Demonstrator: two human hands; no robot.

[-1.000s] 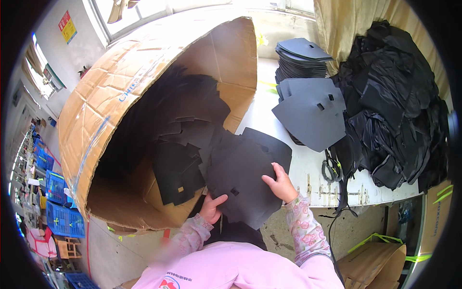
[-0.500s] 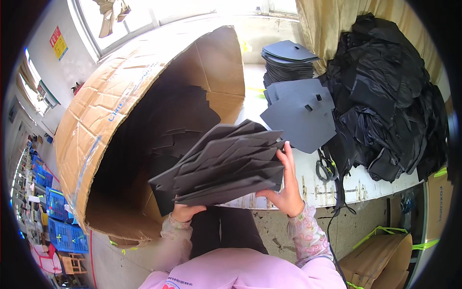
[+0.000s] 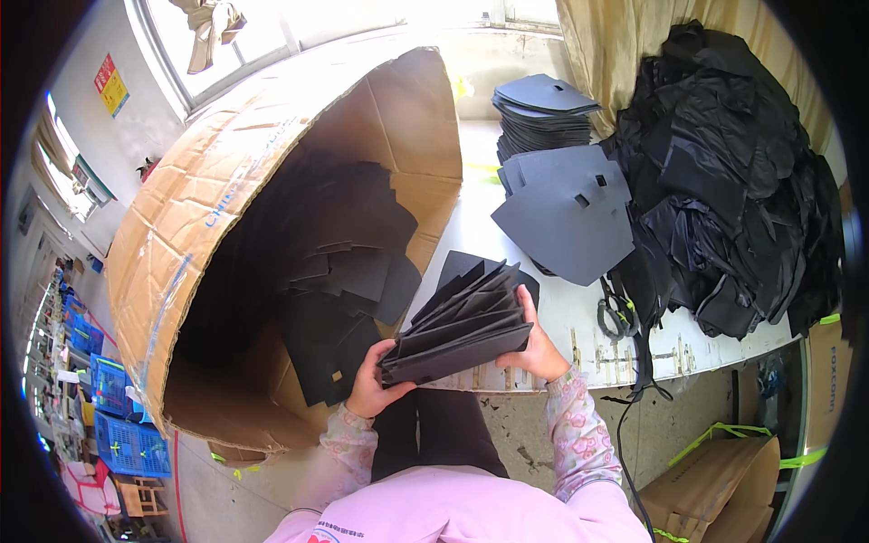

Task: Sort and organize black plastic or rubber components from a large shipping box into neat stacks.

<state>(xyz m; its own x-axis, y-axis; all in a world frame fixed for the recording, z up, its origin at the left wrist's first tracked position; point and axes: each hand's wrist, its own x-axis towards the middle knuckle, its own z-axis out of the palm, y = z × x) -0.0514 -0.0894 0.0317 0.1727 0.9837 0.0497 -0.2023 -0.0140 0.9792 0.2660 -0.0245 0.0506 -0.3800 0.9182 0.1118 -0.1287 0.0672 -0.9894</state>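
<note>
Between my two hands is a thick bundle of black flat sheets (image 3: 462, 330), held upright on edge over the near side of the white table (image 3: 561, 317). My left hand (image 3: 373, 380) grips its left end, thumb in front. On the right end, my right hand (image 3: 536, 342) closes with the thumb low and the fingers along the side. The sheets fan apart at the top. Behind them a black sheet (image 3: 466, 262) shows, partly covered by the bundle. Left of my hands, many loose black sheets (image 3: 348, 271) lie in a large cardboard box (image 3: 208, 217) tipped on its side.
Grey cut sheets with small square holes (image 3: 570, 213) lie before a neat stack (image 3: 543, 113). Black-handled scissors (image 3: 617, 312) rest near a heap of black fabric (image 3: 724, 181) at the right. Another cardboard box (image 3: 715, 480) stands on the floor, lower right.
The bundle has come down and turned more upright, its spread narrowing. My left hand has moved right and up, bringing my hands closer together. More sheets in the box now show.
</note>
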